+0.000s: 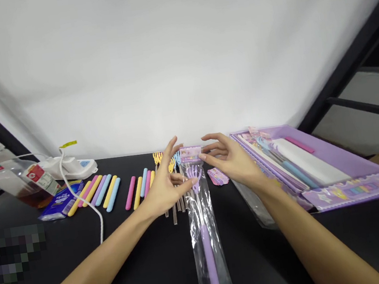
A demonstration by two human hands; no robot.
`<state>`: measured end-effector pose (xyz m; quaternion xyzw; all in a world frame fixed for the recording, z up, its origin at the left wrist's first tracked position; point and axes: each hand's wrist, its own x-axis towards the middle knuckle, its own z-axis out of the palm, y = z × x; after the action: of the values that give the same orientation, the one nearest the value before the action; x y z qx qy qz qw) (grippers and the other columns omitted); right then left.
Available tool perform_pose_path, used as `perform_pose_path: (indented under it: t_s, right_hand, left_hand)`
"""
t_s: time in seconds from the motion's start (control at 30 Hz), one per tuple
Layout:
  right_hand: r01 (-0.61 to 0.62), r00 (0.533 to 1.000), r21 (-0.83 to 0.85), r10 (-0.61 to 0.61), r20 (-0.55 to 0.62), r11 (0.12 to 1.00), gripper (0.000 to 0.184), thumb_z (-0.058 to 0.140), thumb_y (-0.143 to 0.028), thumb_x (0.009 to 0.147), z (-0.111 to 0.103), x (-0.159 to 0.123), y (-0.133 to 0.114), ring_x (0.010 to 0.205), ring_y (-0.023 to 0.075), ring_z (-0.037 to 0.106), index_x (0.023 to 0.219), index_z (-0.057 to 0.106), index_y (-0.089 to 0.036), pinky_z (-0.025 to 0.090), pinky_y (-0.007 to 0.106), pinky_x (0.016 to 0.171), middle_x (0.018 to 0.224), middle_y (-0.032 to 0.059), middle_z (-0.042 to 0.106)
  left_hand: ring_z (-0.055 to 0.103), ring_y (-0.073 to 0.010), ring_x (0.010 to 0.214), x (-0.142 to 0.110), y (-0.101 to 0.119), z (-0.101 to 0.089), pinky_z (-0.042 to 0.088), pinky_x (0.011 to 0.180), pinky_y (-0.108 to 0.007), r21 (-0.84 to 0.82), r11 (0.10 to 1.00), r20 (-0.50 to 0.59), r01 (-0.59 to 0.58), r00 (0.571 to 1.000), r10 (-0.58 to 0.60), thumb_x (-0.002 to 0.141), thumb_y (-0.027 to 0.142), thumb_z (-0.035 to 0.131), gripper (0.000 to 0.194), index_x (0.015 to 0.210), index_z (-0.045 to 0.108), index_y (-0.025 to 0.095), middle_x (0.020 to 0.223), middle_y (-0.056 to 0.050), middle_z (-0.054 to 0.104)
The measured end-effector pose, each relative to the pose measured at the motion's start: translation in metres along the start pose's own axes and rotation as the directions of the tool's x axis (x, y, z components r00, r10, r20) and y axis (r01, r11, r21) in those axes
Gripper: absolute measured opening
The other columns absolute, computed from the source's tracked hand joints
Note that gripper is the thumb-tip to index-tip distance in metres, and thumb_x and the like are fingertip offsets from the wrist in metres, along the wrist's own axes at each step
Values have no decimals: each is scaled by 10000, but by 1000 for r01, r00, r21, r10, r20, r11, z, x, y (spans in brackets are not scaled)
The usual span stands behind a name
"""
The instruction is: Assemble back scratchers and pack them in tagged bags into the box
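A purple hand-shaped back scratcher (pixel 208 252) lies inside a clear plastic bag (pixel 196 235) in front of me. Across the bag's top is a small pink and purple printed card (pixel 191 154). My left hand (pixel 164 188) is open at the left of the bag, its thumb resting by the scratcher's head and its index finger raised. On the other side my right hand (pixel 229 160) is also open, with the thumb tip at the card's right edge. Behind my left hand lie several back scratcher heads with metal rods (pixel 174 210), partly hidden.
Coloured handles (pixel 112 193) lie in rows at left, near a blue packet (pixel 60 202), a bottle (pixel 22 179) and a power strip (pixel 83 168) with a white cable (pixel 100 220). More cards (pixel 218 176) lie beside the bag. At right stands an open purple box (pixel 325 151) containing packaged scratchers.
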<state>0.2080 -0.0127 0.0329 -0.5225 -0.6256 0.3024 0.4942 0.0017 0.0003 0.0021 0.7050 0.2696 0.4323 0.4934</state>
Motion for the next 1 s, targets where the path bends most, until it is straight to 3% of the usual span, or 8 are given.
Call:
perform_pose_path:
  t_s: [0.07, 0.17, 0.27, 0.37, 0.57, 0.7, 0.83, 1.0]
  right_hand:
    - [-177, 983, 40, 175, 62, 983, 423, 709, -556, 847, -3, -5, -5, 794, 230, 731, 1069, 536, -240, 594, 372, 703, 889, 80, 738]
    - [-392, 898, 117, 351, 266, 913, 433, 642, -640, 868, -9, -20, -11, 690, 220, 716, 914, 455, -253, 585, 360, 630, 753, 58, 709]
    - [-383, 889, 207, 298, 346, 900, 450, 770, -556, 797, -19, -37, -12, 685, 200, 699, 916, 451, -261, 548, 314, 593, 733, 8, 690]
    - [-277, 951, 232, 231, 206, 932, 405, 780, -492, 799, -41, -45, -12, 661, 187, 685, 993, 511, -260, 491, 278, 554, 713, -15, 691]
    - [-181, 966, -43, 170, -193, 983, 332, 809, -440, 737, -124, -30, -2, 617, 190, 681, 953, 690, -217, 515, 318, 617, 815, 39, 742]
    - [-238, 934, -234, 156, -322, 943, 295, 778, -384, 745, -172, -22, 31, 637, 202, 676, 963, 715, -196, 494, 328, 653, 759, 48, 746]
    - [-338, 929, -444, 216, -302, 830, 197, 737, -294, 757, -182, -25, 68, 674, 228, 692, 927, 720, -195, 493, 341, 683, 714, 42, 750]
    - [-217, 972, -605, 111, -207, 766, 136, 745, -324, 767, -168, -30, 80, 836, 286, 728, 835, 766, -208, 527, 395, 801, 862, 88, 789]
  left_hand:
    - [553, -11, 583, 11, 2, 0, 583, 615, -284, 0, 1000, -65, -10, 998, 10, 788, 318, 810, 1030, 1551, 158, 545, 1680, -101, 155]
    - [590, -26, 615, 32, 4, 1, 607, 673, -312, 9, 999, -157, -48, 986, 49, 737, 297, 853, 1048, 1542, 221, 521, 1670, -89, 184]
    - [666, -99, 716, 55, 8, 10, 618, 705, -341, 42, 997, -247, -71, 966, 79, 744, 295, 850, 990, 1526, 276, 493, 1633, -79, 268]
    - [704, -166, 824, 80, 16, 29, 633, 754, -375, 2, 997, -278, -72, 958, 69, 755, 294, 844, 1004, 1539, 241, 467, 1614, -93, 305]
    - [720, -183, 881, 123, 15, 92, 629, 830, -403, -171, 984, -124, 56, 989, -78, 943, 405, 657, 871, 1592, 77, 375, 1595, -190, 308]
    - [705, -209, 920, 135, -7, 127, 605, 851, -407, 111, 994, 65, -8, 998, 0, 955, 327, 599, 518, 1439, 460, 204, 1399, -164, 535]
    - [632, -242, 1114, 134, -22, 148, 559, 948, -413, 346, 906, 212, -245, 961, 179, 916, 237, 585, 420, 1331, 565, 184, 1350, -122, 574]
    - [551, -258, 1258, 135, -29, 158, 424, 1131, -448, 463, 808, 301, -364, 922, 242, 902, 181, 575, 305, 1198, 647, 170, 1291, -117, 598]
